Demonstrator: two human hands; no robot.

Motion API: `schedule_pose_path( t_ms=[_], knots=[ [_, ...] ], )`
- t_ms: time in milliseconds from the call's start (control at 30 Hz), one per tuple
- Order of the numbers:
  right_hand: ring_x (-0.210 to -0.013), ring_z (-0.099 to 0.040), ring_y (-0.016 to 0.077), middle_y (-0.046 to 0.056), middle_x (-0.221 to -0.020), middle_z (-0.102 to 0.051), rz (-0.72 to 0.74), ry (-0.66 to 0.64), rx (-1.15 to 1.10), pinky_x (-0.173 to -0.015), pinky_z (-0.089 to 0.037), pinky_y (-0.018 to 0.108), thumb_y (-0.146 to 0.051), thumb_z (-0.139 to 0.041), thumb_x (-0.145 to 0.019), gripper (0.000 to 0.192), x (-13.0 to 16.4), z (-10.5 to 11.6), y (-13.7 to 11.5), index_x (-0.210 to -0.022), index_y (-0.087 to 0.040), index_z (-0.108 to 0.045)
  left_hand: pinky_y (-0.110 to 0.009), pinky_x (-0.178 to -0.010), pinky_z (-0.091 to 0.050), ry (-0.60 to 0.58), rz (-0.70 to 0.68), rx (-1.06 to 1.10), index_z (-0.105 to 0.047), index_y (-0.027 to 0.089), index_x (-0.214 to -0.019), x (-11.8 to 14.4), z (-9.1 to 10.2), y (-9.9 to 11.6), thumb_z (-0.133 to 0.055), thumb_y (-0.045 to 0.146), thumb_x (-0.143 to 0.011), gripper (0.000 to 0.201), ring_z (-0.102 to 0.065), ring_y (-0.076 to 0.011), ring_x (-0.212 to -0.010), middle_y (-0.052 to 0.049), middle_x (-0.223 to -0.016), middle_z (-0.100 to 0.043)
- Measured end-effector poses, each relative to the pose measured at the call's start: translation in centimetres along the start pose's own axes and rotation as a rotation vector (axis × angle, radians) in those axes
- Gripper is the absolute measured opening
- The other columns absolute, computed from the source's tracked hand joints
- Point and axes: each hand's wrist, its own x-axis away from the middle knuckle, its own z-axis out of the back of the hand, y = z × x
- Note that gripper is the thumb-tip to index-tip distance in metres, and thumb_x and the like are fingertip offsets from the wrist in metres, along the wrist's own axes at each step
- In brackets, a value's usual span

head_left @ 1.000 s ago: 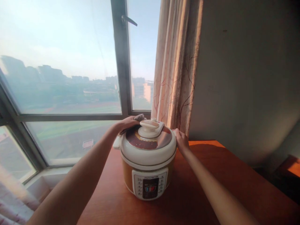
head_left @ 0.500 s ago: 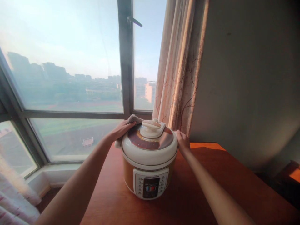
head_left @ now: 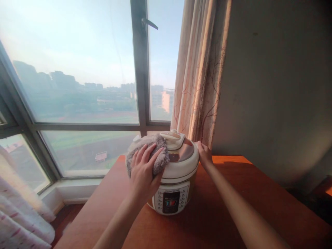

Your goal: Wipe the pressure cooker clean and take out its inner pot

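Near the desk's (head_left: 233,214) far edge by the window, the pressure cooker (head_left: 172,173) is steadied by the right hand (head_left: 204,155) gripping its lid rim while the left hand (head_left: 142,171) presses a fluffy grey cloth (head_left: 158,152) flat, fingers spread, against its near-left side.

Your cloth (head_left: 155,152) — fuzzy grey; cooker (head_left: 178,173) — cream with amber body; curtain (head_left: 199,69) — peach, branch-patterned; table (head_left: 228,214) reddish-brown.

Both bare forearms extended forward, left hand (head_left: 143,170) raised, palm down, fingers (head_left: 151,156) spread and pressing flat, right hand (head_left: 204,156) further out, fingers curled inward, wrist straight, arms well apart
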Motion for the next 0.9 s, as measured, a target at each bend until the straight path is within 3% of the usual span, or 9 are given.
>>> schedule_pose_path(
  t_ms=[233,400,500,600,700,900],
  knots=[
    [-0.103,-0.068,0.0306,0.012,-0.100,-0.077,-0.010,-0.005,0.004,-0.087,-0.050,0.037,-0.063,-0.031,-0.090,0.065,0.2,0.1,-0.4,-0.095,-0.019,-0.079,-0.071,-0.115,-0.014,-0.020,-0.036,-0.136,-0.051,0.025,-0.146,0.2,-2.4,6.4,-0.065,0.034,-0.080,0.068,-0.032,-0.0452,-0.143,-0.016,-0.153,-0.047],
    [-0.095,-0.069,0.0300,0.014,-0.095,-0.077,0.017,-0.049,-0.048,-0.085,-0.050,0.037,-0.069,-0.030,-0.088,0.072,0.3,0.2,-0.3,-0.095,-0.015,-0.077,-0.068,-0.115,-0.020,0.008,-0.137,-0.209,-0.050,0.021,-0.147,0.3,-5.7,9.0,-0.055,0.030,-0.089,0.059,-0.035,-0.0410,-0.143,-0.017,-0.153,-0.047],
    [-0.096,-0.068,0.0305,0.016,-0.094,-0.076,0.023,-0.052,-0.050,-0.088,-0.048,0.038,-0.073,-0.033,-0.086,0.073,0.2,0.3,-0.1,-0.092,-0.015,-0.077,-0.060,-0.116,-0.024,0.009,-0.305,-0.293,-0.054,0.017,-0.143,0.8,-7.1,9.7,-0.048,0.030,-0.094,0.051,-0.037,-0.0370,-0.143,-0.015,-0.154,-0.047],
    [-0.093,-0.068,0.0306,0.016,-0.090,-0.076,0.027,-0.048,-0.049,-0.087,-0.049,0.039,-0.076,-0.033,-0.085,0.074,0.0,0.4,-0.1,-0.087,-0.015,-0.076,-0.052,-0.119,-0.023,-0.041,-0.473,-0.329,-0.054,0.016,-0.143,1.3,-7.0,9.4,-0.043,0.031,-0.097,0.050,-0.034,-0.0321,-0.146,-0.012,-0.157,-0.043],
    [-0.092,-0.069,0.0297,0.014,-0.090,-0.076,0.037,-0.045,-0.064,-0.085,-0.050,0.038,-0.076,-0.031,-0.085,0.075,0.0,0.2,-0.1,-0.087,-0.016,-0.077,-0.048,-0.122,-0.016,-0.107,-0.531,-0.303,-0.050,0.019,-0.146,2.0,-5.4,8.0,-0.043,0.032,-0.096,0.052,-0.028,-0.0277,-0.150,-0.008,-0.162,-0.036],
    [-0.100,-0.069,0.0315,0.014,-0.097,-0.077,0.029,-0.021,-0.075,-0.090,-0.049,0.039,-0.073,-0.033,-0.086,0.073,0.1,-0.1,0.0,-0.093,-0.015,-0.078,-0.046,-0.126,0.003,-0.186,-0.601,-0.185,-0.044,0.025,-0.151,3.6,-1.8,2.6,-0.053,0.039,-0.089,0.064,-0.020,-0.0245,-0.153,-0.002,-0.164,-0.030]
  ],
)
